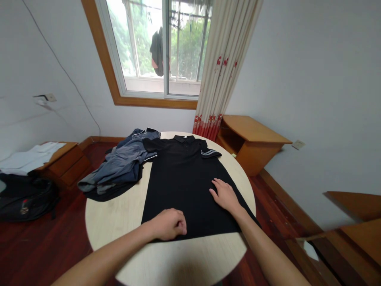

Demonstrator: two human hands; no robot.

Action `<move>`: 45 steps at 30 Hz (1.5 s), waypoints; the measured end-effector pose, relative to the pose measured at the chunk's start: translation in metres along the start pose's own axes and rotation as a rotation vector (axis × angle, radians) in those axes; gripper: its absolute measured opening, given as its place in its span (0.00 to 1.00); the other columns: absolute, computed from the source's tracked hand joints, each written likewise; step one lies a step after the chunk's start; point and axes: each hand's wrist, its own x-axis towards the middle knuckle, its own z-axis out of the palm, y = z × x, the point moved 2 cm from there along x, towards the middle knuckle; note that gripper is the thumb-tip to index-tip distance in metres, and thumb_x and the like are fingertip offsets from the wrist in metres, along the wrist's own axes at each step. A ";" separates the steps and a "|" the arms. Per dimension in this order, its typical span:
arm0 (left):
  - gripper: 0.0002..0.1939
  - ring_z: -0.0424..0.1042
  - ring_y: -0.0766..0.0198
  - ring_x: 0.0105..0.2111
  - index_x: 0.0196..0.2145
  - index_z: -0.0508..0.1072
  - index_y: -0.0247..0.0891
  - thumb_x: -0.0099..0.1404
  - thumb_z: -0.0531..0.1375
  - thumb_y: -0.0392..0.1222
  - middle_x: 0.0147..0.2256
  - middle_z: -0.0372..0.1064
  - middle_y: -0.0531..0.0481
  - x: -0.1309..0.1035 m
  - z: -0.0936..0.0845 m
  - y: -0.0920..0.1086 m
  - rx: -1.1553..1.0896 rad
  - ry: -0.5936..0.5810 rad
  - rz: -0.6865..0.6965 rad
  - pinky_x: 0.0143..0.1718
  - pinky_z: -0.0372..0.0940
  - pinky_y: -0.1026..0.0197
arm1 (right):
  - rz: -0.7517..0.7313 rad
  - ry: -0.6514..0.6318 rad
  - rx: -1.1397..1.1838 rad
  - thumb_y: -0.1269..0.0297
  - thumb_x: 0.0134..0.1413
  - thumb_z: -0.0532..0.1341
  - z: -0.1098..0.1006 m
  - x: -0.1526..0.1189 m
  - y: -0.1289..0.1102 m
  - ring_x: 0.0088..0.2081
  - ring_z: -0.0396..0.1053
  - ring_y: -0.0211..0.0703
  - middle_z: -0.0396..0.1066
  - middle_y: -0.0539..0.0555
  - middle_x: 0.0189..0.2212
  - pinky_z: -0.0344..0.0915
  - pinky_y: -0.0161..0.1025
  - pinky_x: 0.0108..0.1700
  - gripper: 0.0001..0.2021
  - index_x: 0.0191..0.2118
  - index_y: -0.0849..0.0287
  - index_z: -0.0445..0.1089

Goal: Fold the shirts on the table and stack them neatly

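Note:
A black polo shirt is spread out on a round pale table, its collar toward the window and its hem toward me. My left hand rests near the hem with its fingers curled in; what they hold, if anything, is hidden. On the right part of the shirt, my right hand lies with its fingers spread and holds nothing. The shirt's right sleeve, with a striped cuff, lies near the table's edge. A heap of blue-grey clothes sits at the table's left, touching the shirt's left sleeve.
A wooden cabinet stands behind the table at right, beside a curtain. At left are a low wooden cabinet with white cloth and a black bag. Wooden furniture stands at lower right.

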 end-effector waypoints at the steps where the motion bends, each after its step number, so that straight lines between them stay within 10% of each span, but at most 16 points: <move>1: 0.08 0.74 0.64 0.35 0.34 0.78 0.41 0.65 0.59 0.41 0.36 0.76 0.52 0.009 -0.006 -0.006 0.001 0.060 0.017 0.37 0.66 0.64 | -0.040 -0.005 0.023 0.56 0.67 0.50 -0.003 0.005 -0.011 0.68 0.53 0.54 0.57 0.64 0.67 0.48 0.53 0.68 0.26 0.64 0.64 0.63; 7: 0.21 0.61 0.53 0.63 0.58 0.69 0.38 0.73 0.51 0.49 0.62 0.64 0.43 0.067 -0.042 -0.069 0.303 0.443 -0.103 0.64 0.54 0.47 | -0.227 -0.053 0.120 0.53 0.68 0.50 0.004 0.051 -0.075 0.71 0.45 0.49 0.49 0.59 0.70 0.42 0.52 0.70 0.29 0.69 0.61 0.55; 13: 0.31 0.43 0.51 0.71 0.68 0.58 0.46 0.73 0.46 0.60 0.70 0.47 0.49 0.053 -0.036 -0.118 0.459 0.445 -0.270 0.68 0.43 0.40 | -0.068 -0.027 0.077 0.49 0.70 0.44 0.023 0.066 -0.037 0.72 0.41 0.47 0.46 0.57 0.71 0.38 0.52 0.70 0.30 0.70 0.58 0.53; 20: 0.32 0.41 0.49 0.71 0.69 0.55 0.48 0.72 0.45 0.62 0.71 0.44 0.50 0.039 -0.032 -0.116 0.480 0.436 -0.300 0.68 0.42 0.39 | 0.147 0.014 0.001 0.49 0.70 0.43 0.015 0.041 0.021 0.72 0.42 0.50 0.46 0.57 0.71 0.42 0.53 0.70 0.31 0.70 0.61 0.52; 30: 0.36 0.38 0.42 0.71 0.70 0.53 0.46 0.71 0.45 0.65 0.71 0.41 0.45 0.003 0.005 -0.089 0.490 0.384 -0.240 0.65 0.39 0.30 | 0.170 -0.040 -0.089 0.49 0.66 0.49 -0.001 -0.009 0.022 0.68 0.52 0.61 0.54 0.64 0.68 0.51 0.58 0.65 0.32 0.67 0.65 0.59; 34: 0.33 0.41 0.44 0.71 0.69 0.56 0.44 0.73 0.45 0.61 0.71 0.45 0.45 0.024 -0.001 -0.083 0.474 0.407 -0.205 0.66 0.40 0.31 | 0.053 0.009 -0.028 0.55 0.63 0.54 -0.020 0.019 -0.009 0.60 0.64 0.59 0.67 0.67 0.60 0.52 0.54 0.64 0.25 0.60 0.65 0.68; 40: 0.31 0.44 0.49 0.70 0.69 0.56 0.42 0.73 0.45 0.55 0.70 0.47 0.43 0.109 -0.042 -0.100 0.473 0.493 -0.234 0.68 0.42 0.38 | -0.227 -0.043 0.122 0.50 0.67 0.50 0.014 0.085 -0.073 0.70 0.47 0.49 0.52 0.58 0.70 0.44 0.51 0.69 0.29 0.68 0.57 0.57; 45: 0.33 0.44 0.48 0.70 0.69 0.55 0.42 0.72 0.44 0.59 0.70 0.47 0.44 0.103 -0.066 -0.154 0.476 0.504 -0.372 0.67 0.43 0.40 | 0.004 -0.010 0.039 0.46 0.69 0.44 0.023 0.108 -0.011 0.67 0.54 0.52 0.55 0.62 0.68 0.45 0.52 0.67 0.32 0.69 0.60 0.55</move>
